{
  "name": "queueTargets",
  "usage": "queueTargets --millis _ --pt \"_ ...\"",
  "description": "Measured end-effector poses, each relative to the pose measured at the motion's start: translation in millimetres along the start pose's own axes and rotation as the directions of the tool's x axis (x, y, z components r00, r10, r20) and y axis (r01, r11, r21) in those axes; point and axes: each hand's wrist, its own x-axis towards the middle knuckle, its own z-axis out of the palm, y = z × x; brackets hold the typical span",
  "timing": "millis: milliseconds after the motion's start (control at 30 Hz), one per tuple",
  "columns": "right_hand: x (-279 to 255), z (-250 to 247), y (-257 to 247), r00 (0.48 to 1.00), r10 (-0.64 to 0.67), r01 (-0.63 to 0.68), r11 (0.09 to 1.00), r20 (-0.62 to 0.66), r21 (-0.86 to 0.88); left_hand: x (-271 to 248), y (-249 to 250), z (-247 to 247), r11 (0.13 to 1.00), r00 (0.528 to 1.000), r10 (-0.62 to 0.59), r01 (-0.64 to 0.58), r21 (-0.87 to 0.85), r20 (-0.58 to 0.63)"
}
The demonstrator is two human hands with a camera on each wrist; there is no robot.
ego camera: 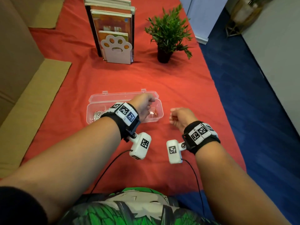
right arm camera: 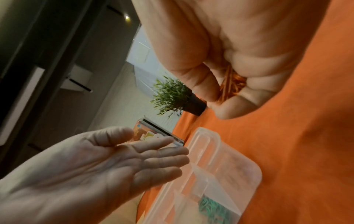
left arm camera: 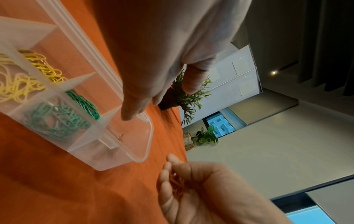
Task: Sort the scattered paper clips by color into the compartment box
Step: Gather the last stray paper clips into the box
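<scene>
A clear compartment box [ego camera: 89,114] lies open on the orange cloth, its lid [ego camera: 123,95] folded back. Separate compartments hold yellow clips [left arm camera: 17,87] and green clips [left arm camera: 57,121]. The right end compartment [left arm camera: 132,145] holds a few orange clips [ego camera: 154,113]. My left hand [ego camera: 146,103] hovers over that end compartment with its fingers [left arm camera: 128,115] straight and palm [right arm camera: 95,163] empty. My right hand [ego camera: 177,116] is just right of the box, above the cloth. It grips a bunch of orange paper clips [right arm camera: 231,84] in curled fingers [left arm camera: 166,186].
A potted plant [ego camera: 167,34] and a row of books behind a paw-shaped bookend [ego camera: 116,49] stand at the back of the table. Cardboard [ego camera: 32,95] lies along the left. The table's right edge drops to blue floor [ego camera: 243,95].
</scene>
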Motion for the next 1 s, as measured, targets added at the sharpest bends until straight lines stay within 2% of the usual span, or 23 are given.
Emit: queueTargets --millis 133,200,267,333,400,433,467,500,567,633,700,733,800,900,1000 --pt "-2 12 -16 0.984 -0.175 0.176 0.979 0.013 -0.103 1 -1 -19 0.991 0.985 0.131 -0.126 0.049 -0.116" --pt "-5 26 -23 0.971 -0.233 0.24 0.947 0.057 -0.213 -1 -1 -37 0.967 0.944 0.232 -0.199 0.159 -0.233" --pt "-7 40 -28 0.957 -0.26 0.291 0.851 0.131 -0.437 -4 -1 -61 0.922 0.856 0.356 -0.256 0.291 -0.375" --pt "-8 48 -32 0.956 -0.238 0.293 0.718 0.173 -0.631 -9 -3 -88 0.855 0.732 0.47 -0.238 0.46 -0.494" --pt "-6 49 -41 0.956 -0.252 0.286 0.684 0.151 -0.67 -13 -6 -117 0.792 0.635 0.514 -0.094 0.603 -0.577" --pt "-3 48 -45 0.954 -0.276 0.284 0.697 0.12 -0.659 -15 -7 -130 0.778 0.611 0.499 -0.004 0.628 -0.614" --pt "0 46 -49 0.952 -0.296 0.275 0.719 0.077 -0.638 -17 -8 -143 0.784 0.611 0.456 0.068 0.617 -0.647" --pt "4 44 -52 0.945 -0.324 0.281 0.725 0.048 -0.629 -17 -10 -156 0.792 0.634 0.408 0.113 0.6 -0.657" --pt "11 41 -56 0.934 -0.355 0.283 0.687 0.031 -0.669 -16 -13 -173 0.795 0.72 0.296 0.178 0.58 -0.627" --pt "20 40 -56 0.947 -0.32 0.258 0.675 0.041 -0.692 -14 -17 -183 0.792 0.807 0.188 0.213 0.572 -0.56" --pt "30 41 -54 0.964 -0.255 0.235 0.696 0.072 -0.679 -12 -21 -185 0.862 0.861 0.055 0.215 0.459 -0.505" --pt "37 42 -52 0.975 -0.21 0.207 0.731 0.074 -0.65 -10 -24 -189 0.904 0.872 0.006 0.204 0.375 -0.49" --pt "52 43 -46 0.988 -0.136 0.151 0.821 0.069 -0.551 -12 -23 -187 0.942 0.876 -0.015 0.174 0.287 -0.483" --pt "46 43 -45 0.993 -0.108 0.121 0.922 0.055 -0.368 -11 -22 -188 0.947 0.89 0.015 0.134 0.292 -0.456" --pt "35 40 -45 0.988 -0.134 0.145 0.973 0.071 -0.179 -4 -24 -196 0.935 0.873 0.074 0.107 0.338 -0.482"
